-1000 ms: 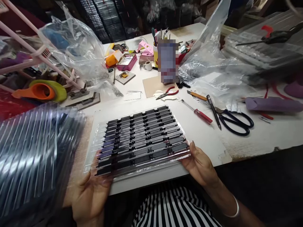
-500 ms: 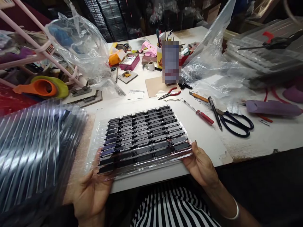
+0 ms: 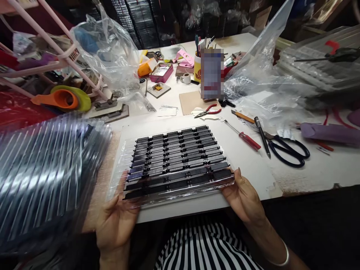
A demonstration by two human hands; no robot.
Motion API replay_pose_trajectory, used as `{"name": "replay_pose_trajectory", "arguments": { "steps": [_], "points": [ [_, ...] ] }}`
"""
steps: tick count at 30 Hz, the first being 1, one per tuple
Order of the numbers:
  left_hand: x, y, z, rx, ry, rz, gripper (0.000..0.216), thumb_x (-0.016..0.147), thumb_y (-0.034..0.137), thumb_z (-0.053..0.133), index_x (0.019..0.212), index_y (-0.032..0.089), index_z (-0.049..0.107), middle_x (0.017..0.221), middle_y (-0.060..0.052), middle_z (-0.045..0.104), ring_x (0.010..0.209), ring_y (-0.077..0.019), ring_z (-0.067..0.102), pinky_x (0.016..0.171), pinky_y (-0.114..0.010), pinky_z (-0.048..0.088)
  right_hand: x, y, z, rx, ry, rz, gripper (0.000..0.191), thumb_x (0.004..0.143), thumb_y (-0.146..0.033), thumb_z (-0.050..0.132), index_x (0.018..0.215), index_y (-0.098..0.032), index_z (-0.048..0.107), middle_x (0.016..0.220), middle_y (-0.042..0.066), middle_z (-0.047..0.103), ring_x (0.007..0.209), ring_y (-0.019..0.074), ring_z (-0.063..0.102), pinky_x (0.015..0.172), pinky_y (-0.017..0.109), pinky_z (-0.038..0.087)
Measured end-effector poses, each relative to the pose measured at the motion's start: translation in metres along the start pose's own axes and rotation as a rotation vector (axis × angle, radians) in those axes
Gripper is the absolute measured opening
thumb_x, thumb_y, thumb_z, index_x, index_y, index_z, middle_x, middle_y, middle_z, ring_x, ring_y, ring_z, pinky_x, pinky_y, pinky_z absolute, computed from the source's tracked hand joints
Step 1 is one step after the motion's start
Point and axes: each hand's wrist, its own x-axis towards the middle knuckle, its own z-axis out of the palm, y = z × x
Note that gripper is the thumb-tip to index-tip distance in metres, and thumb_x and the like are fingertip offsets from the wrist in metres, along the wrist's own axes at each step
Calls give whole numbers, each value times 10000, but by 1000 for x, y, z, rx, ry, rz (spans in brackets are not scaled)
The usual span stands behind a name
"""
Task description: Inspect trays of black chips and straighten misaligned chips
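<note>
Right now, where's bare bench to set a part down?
Best patch: white tabletop between the filled tray, right hand and red screwdriver. Another: right of the scissors, nearer than the purple item. Crowded: left, with stacked trays; far side, with plastic bag and yellow cup.

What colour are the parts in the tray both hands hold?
Mostly black: the parts sit in a clear tray; the head view shows them best.
</note>
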Motion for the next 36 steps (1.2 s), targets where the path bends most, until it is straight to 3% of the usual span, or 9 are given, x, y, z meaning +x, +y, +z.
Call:
{"name": "replay_pose_trajectory", "arguments": {
  "steps": [6,12,16,19,22,24,31,33,36],
  "points": [
    [0,-1,5,18,1,15,581,865,200,414,1433,294,337,1280,-68,613,1100,-228,619,908,-377,524,0,2,-1,-21,48,1,289,892,-446,555,982,-220,710,1063,54,696,1081,239,597,974,413,473],
    [-3,-1,5,74,22,15,593,868,196,388,1454,222,301,1209,-101,654,1036,-224,648,899,-399,524,-6,-6,1,-43,33,60,277,910,-431,525,1022,-257,708,1107,51,683,1081,236,597,952,438,497],
    [-5,0,5,85,49,-8,590,866,185,377,1451,227,307,1252,-85,631,1067,-210,634,898,-388,525,-18,-22,-11,-217,45,166,277,877,-410,578,1064,-241,692,1041,82,697,947,253,661,799,421,571],
    [-5,0,7,116,100,-21,574,872,202,395,1442,226,327,1276,-88,614,1100,-213,616,926,-396,511,-26,-35,-26,-547,111,176,492,798,-478,655,1208,-207,621,874,103,711,696,231,683,571,341,578],
    [-4,-1,9,161,125,-31,555,879,204,411,1429,243,353,1294,-80,602,1105,-222,612,945,-420,500,-30,-45,-28,-950,174,16,542,807,-533,619,1213,-175,621,685,59,664,505,154,583,413,250,482],
    [-4,-1,11,198,133,-41,526,891,219,419,1414,259,380,1299,-74,599,1103,-224,613,939,-421,506,-28,-50,-16,-1115,145,-137,460,856,-501,568,1200,-202,633,634,25,623,493,131,537,416,232,452],
    [-16,17,7,423,249,13,515,848,299,561,1352,238,472,1173,-110,665,1104,-239,606,861,-364,546,-3,-38,55,-1348,-303,-554,211,901,-247,522,1041,-238,679,799,43,645,697,175,581,639,305,473],
    [-20,26,-1,614,302,89,566,775,374,644,1291,166,540,986,-117,717,936,-246,668,779,-340,567,4,-30,62,-1404,-378,-609,209,912,-209,477,999,-222,667,803,50,622,718,180,571,653,317,467],
    [-24,39,-12,1133,353,160,575,713,474,683,1196,166,632,694,-35,686,590,-189,628,560,-283,526,11,-21,62,-1475,-417,-665,200,915,-180,450,932,-194,649,792,57,588,738,183,553,674,328,459]
  ]
}}
